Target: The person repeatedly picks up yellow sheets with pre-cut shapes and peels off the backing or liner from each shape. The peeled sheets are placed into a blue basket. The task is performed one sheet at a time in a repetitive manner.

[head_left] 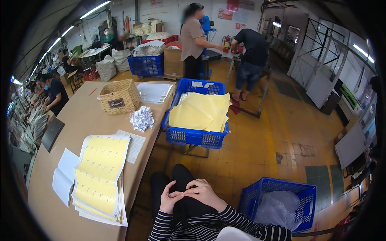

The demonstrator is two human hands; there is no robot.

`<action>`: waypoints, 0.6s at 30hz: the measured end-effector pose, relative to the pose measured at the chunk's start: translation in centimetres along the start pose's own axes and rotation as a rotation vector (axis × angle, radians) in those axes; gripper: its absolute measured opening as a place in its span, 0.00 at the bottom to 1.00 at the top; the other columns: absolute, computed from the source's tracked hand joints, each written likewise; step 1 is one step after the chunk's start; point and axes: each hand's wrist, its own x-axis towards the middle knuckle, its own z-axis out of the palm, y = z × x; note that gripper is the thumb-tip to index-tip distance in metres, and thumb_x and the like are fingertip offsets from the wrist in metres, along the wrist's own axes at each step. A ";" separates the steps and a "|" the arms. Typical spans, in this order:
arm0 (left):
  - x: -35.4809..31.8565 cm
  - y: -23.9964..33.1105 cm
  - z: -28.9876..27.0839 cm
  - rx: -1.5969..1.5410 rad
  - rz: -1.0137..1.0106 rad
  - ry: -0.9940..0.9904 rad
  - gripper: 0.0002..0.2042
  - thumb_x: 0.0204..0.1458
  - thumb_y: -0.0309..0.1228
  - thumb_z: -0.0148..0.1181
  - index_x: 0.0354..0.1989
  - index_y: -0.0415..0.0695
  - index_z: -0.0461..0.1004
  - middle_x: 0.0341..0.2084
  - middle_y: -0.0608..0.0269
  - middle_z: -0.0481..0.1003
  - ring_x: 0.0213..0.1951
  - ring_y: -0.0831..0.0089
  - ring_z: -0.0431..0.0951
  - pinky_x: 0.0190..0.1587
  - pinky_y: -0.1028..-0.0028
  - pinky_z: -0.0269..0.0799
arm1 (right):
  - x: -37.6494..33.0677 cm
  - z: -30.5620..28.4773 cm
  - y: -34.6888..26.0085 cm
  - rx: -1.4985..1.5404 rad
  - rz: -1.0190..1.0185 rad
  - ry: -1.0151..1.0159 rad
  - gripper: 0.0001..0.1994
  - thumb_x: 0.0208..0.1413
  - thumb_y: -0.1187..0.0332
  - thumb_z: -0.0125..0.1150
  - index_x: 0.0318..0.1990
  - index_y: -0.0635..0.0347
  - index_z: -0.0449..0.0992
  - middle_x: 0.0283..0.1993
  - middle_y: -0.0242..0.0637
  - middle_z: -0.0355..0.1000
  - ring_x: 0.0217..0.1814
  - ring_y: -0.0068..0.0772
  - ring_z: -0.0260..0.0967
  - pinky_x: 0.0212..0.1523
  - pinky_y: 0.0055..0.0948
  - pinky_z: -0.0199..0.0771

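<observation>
My left hand (169, 201) and my right hand (202, 193) rest together on my lap over black trousers, fingertips touching. They seem to pinch something very small between them, too small to tell what. Both forearms wear black and white striped sleeves. To my left, on the brown table (76, 120), lies a stack of yellow label sheets (101, 172), nearest my left hand. Farther along the table sit a heap of small white crumpled pieces (142, 119) and a woven basket (119, 96).
A blue crate of yellow sheets (197, 120) stands ahead on a stand. Another blue crate (281, 201) with a clear plastic bag sits at my right. Two people (193, 40) work at the back by a metal frame. More workers sit along the left.
</observation>
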 end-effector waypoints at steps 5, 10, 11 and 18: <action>-0.9 -0.1 0.3 -0.180 0.044 0.030 0.28 0.49 0.12 0.60 0.58 0.40 0.57 0.32 0.52 0.79 0.38 0.69 0.81 0.48 0.74 0.75 | 0.4 0.4 -0.4 0.060 -0.040 -0.010 0.06 0.50 0.66 0.66 0.36 0.52 0.84 0.37 0.27 0.75 0.42 0.30 0.70 0.47 0.33 0.65; -1.3 -0.1 -0.1 -0.308 0.023 0.097 0.23 0.49 0.14 0.59 0.52 0.44 0.59 0.34 0.53 0.78 0.37 0.70 0.80 0.45 0.76 0.75 | 1.3 1.6 -1.2 0.041 -0.082 0.033 0.05 0.49 0.67 0.66 0.32 0.55 0.82 0.35 0.29 0.75 0.41 0.30 0.71 0.45 0.32 0.66; -1.3 0.0 -0.3 -0.292 0.025 0.126 0.23 0.49 0.14 0.59 0.51 0.44 0.59 0.34 0.53 0.78 0.37 0.70 0.80 0.44 0.76 0.76 | 1.5 1.8 -1.3 0.032 -0.097 0.052 0.04 0.49 0.68 0.66 0.31 0.56 0.82 0.35 0.29 0.75 0.41 0.30 0.71 0.45 0.32 0.66; -1.0 1.8 -0.9 -0.139 0.043 0.204 0.24 0.50 0.15 0.61 0.55 0.42 0.60 0.35 0.52 0.79 0.39 0.69 0.81 0.46 0.74 0.76 | 3.3 2.1 -1.7 0.094 -0.078 -0.008 0.04 0.49 0.69 0.66 0.32 0.58 0.80 0.36 0.31 0.74 0.41 0.34 0.71 0.46 0.32 0.66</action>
